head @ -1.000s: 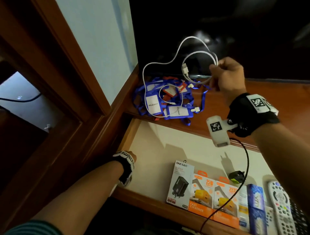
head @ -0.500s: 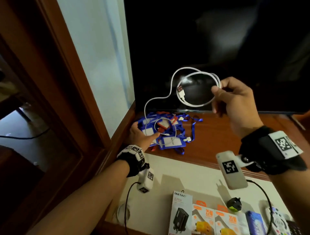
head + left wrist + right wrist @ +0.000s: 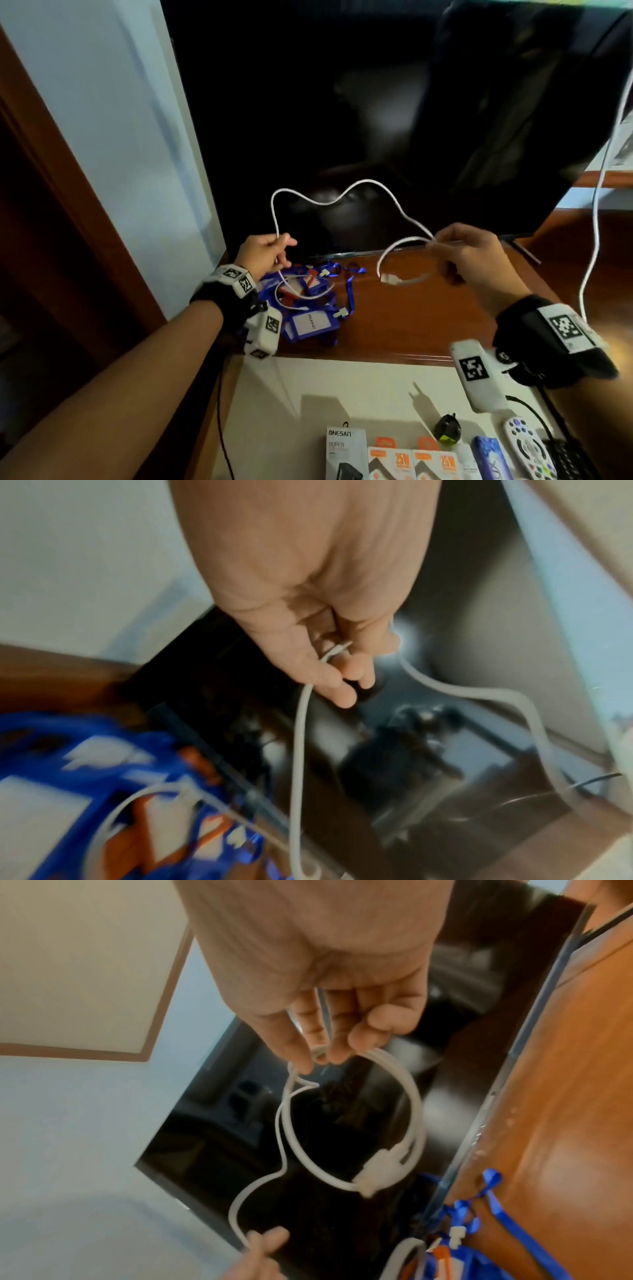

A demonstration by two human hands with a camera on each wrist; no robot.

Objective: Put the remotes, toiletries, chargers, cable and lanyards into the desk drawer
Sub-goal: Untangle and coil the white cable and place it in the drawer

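Blurred lanyards (image 3: pixel 85 791); charger boxes (image 3: pixel 411 464) cut off, labels perhaps unreadable.

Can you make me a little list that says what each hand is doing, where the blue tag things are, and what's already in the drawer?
left hand: pinches the white cable above the lanyards
right hand: holds the coiled end of the same cable, plug hanging in the loop
cable: stretched between both hands; its far end lies on the lanyards
lanyards: blue pile on the desk top, not in the drawer
drawer: open
in drawer: charger boxes, black plug, white remote
left to put in: cable, lanyards
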